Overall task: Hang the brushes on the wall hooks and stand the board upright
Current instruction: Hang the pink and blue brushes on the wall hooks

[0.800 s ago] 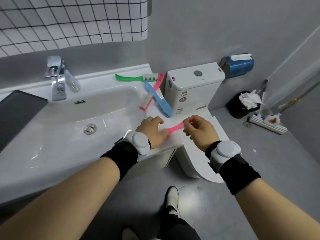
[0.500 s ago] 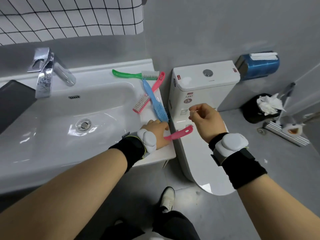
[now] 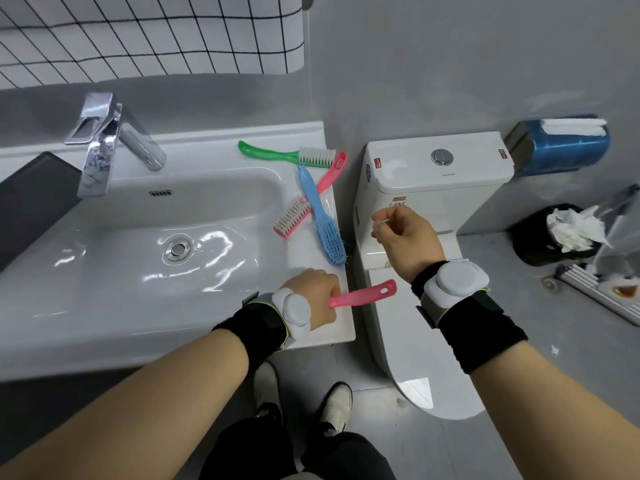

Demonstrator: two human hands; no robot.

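My left hand (image 3: 313, 297) grips the head end of a pink brush (image 3: 367, 293) at the sink's front right corner, and its handle with a hole points right over the gap towards the toilet. My right hand (image 3: 405, 237) hovers above that handle in front of the toilet tank, fingers pinched together, with nothing clearly in them. On the sink's right ledge lie a green brush (image 3: 273, 154), a second pink brush (image 3: 325, 180) and a blue brush (image 3: 323, 223), crossing one another. A dark board (image 3: 31, 202) lies flat at the sink's left edge.
A white sink (image 3: 138, 237) with a chrome faucet (image 3: 104, 143) fills the left. The toilet tank (image 3: 436, 168) stands right of it, with a blue tissue holder (image 3: 561, 147) on the wall. A black bin (image 3: 554, 237) with paper sits on the floor. Checked tiles (image 3: 156, 36) cover the upper wall.
My right hand has let go of the pink brush's handle end and risen towards the tank. My left hand still holds the brush. The view has tilted up.
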